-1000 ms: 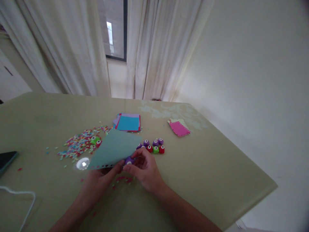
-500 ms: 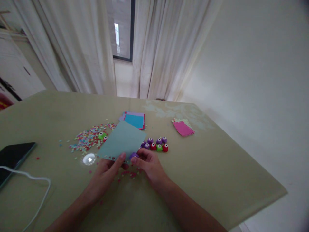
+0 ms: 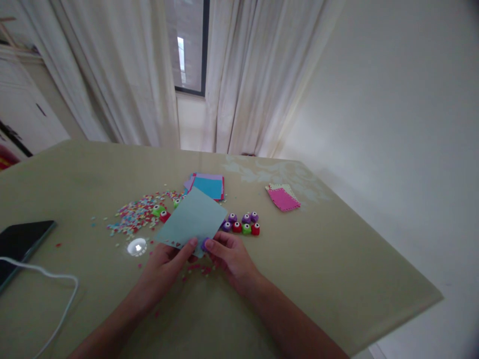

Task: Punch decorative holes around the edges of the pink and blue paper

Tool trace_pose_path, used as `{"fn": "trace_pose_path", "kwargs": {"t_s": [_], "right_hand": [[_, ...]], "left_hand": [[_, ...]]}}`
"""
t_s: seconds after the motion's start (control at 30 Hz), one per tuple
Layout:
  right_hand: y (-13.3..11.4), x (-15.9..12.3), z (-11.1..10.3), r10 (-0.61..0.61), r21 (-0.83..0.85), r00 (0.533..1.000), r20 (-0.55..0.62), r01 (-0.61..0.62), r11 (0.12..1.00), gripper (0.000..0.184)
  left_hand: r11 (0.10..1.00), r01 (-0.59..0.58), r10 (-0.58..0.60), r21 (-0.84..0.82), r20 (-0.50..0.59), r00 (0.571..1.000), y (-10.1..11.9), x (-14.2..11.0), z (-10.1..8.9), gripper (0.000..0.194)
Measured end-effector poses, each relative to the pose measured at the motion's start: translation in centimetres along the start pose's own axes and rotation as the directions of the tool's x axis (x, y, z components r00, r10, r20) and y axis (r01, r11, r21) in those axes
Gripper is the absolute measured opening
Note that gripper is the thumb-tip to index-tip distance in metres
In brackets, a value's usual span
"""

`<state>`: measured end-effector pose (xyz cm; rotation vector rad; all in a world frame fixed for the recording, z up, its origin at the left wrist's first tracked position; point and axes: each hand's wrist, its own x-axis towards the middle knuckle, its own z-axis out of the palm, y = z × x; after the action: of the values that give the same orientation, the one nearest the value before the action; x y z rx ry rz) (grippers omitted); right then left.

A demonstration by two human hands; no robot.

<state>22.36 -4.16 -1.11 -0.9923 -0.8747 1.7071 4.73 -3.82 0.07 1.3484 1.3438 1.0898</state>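
Observation:
A light blue sheet of paper is pinched by my left hand at its near edge, thumb on top. Small cut-out holes run along that edge near my thumb. My right hand grips a small purple craft punch at the near corner of the sheet; whether the paper sits in its slot I cannot make out. Right behind my right hand stand several more punches, among them a red punch and a green punch. Another red punch peeks out left of the sheet.
Colourful paper confetti lies heaped to the left, with more bits under my hands. Behind the sheet is a stack of coloured paper. Pink paper with a punched border lies at right. A tablet and white cable are at left.
The sheet has shifted slightly to the right and turned a little, uncovering more of the punches at its left. The purple punch has moved slightly left, closer over the sheet's corner.

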Motion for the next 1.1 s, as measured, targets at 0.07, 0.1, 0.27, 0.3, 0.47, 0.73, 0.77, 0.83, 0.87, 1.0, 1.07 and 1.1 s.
{"fn": "trace_pose_path", "kwargs": {"t_s": [0.07, 0.1, 0.27, 0.3, 0.47, 0.73, 0.77, 0.83, 0.87, 1.0, 1.07, 1.1], "right_hand": [[-0.1, 0.0, 0.0, 0.019, 0.013, 0.999, -0.028, -0.019, 1.0, 0.046], [-0.2, 0.0, 0.1, 0.025, 0.019, 0.999, -0.035, -0.024, 1.0, 0.047], [-0.5, -0.1, 0.1, 0.045, 0.008, 0.999, -0.016, -0.045, 0.999, 0.049], [-0.5, -0.2, 0.1, 0.05, 0.0, 0.999, -0.018, -0.05, 0.999, 0.049], [-0.5, -0.3, 0.1, 0.042, -0.009, 0.999, 0.008, -0.042, 0.999, 0.049], [-0.4, -0.3, 0.4, 0.052, 0.03, 0.998, 0.038, -0.054, 0.998, 0.05], [-0.5, -0.4, 0.4, 0.055, 0.04, 0.997, 0.045, -0.057, 0.998, 0.05], [-0.5, -0.5, 0.6, 0.059, 0.055, 0.997, 0.048, -0.061, 0.997, 0.048], [-0.5, -0.5, 0.6, 0.061, 0.062, 0.997, 0.043, -0.063, 0.996, 0.047], [-0.5, -0.6, 0.7, 0.063, 0.081, 0.997, 0.036, -0.065, 0.995, 0.046], [-0.5, -0.6, 0.7, 0.051, 0.084, 0.997, 0.049, -0.055, 0.995, 0.046], [-0.5, -0.6, 0.7, 0.04, 0.083, 0.998, 0.056, -0.044, 0.996, 0.045]], "left_hand": [[0.999, 0.03, -0.03, -0.022, 0.008, 1.0, 0.5, -0.1, 0.1, 0.04], [0.999, 0.045, -0.045, -0.028, 0.014, 0.999, 0.7, -0.2, 0.1, 0.041], [0.999, 0.05, -0.05, 0.011, 0.028, 0.998, 1.1, -0.2, 0.2, 0.046], [0.999, 0.048, -0.048, 0.017, 0.027, 0.998, 1.1, -0.2, 0.2, 0.047], [0.998, 0.052, -0.053, 0.028, 0.05, 0.997, 1.1, -0.3, -0.1, 0.047], [0.996, 0.073, -0.077, 0.06, 0.065, 0.995, 1.3, -0.3, 0.0, 0.047], [0.996, 0.07, -0.074, 0.057, 0.066, 0.995, 1.3, -0.3, 0.0, 0.047], [0.997, 0.06, -0.063, 0.047, 0.072, 0.995, 1.4, -0.3, 0.0, 0.048], [0.998, 0.055, -0.058, 0.042, 0.074, 0.996, 1.4, -0.3, 0.0, 0.048], [0.999, 0.042, -0.044, 0.029, 0.078, 0.996, 1.3, -0.2, 0.0, 0.047], [0.999, 0.042, -0.044, 0.025, 0.079, 0.996, 1.2, -0.2, 0.0, 0.046], [0.999, 0.043, -0.044, 0.022, 0.079, 0.996, 1.0, -0.2, 0.0, 0.046]]}}
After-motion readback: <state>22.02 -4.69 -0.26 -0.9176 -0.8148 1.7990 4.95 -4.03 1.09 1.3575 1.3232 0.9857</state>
